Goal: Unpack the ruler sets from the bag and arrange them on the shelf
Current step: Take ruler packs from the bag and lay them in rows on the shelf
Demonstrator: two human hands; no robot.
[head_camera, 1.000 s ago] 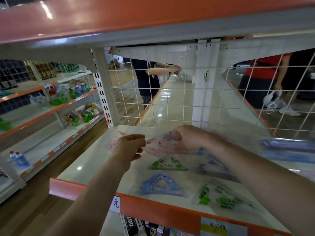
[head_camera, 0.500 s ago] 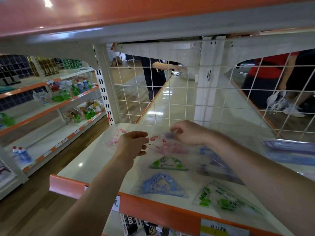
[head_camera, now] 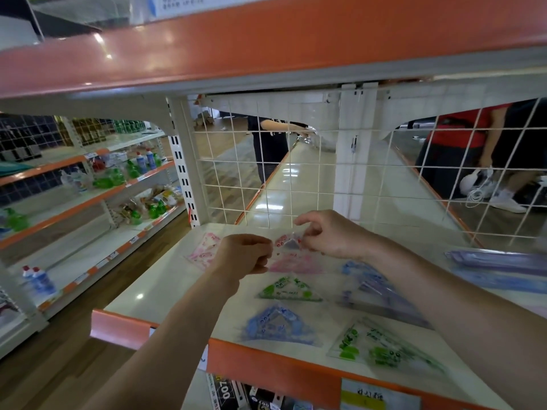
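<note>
- The pink ruler set (head_camera: 288,242) is being pinched from both sides. The left hand (head_camera: 245,257) is curled onto its left edge. The right hand (head_camera: 328,235) has it nipped at the right corner between thumb and a finger, with the forefinger lifted clear.
- It's held just behind the green ruler set (head_camera: 288,290), low over the shelf (head_camera: 165,291). Whether the bottom edge is already touching down can't be told, since the pink patch below it is too smeared.
- What's just changed is the right hand's grip, which has been swapped from covering the pack to a fingertip pinch at the corner. That reads like final lining-up, so this one is judged nearly placed, with only the letting go left.
- A second ago the right hand was laid over the pack like a fist and most of it was hidden. Now the hand has been drawn back and more of the pack is shown. The left hand's pinch hasn't really been altered.
- Nothing else looks shifted. The blue ruler set (head_camera: 278,324) in front of the green ruler set and another pink pack (head_camera: 204,250) behind-left of it are where they were.
- The bag isn't in view, so what's left to unpack can't be said.
</note>
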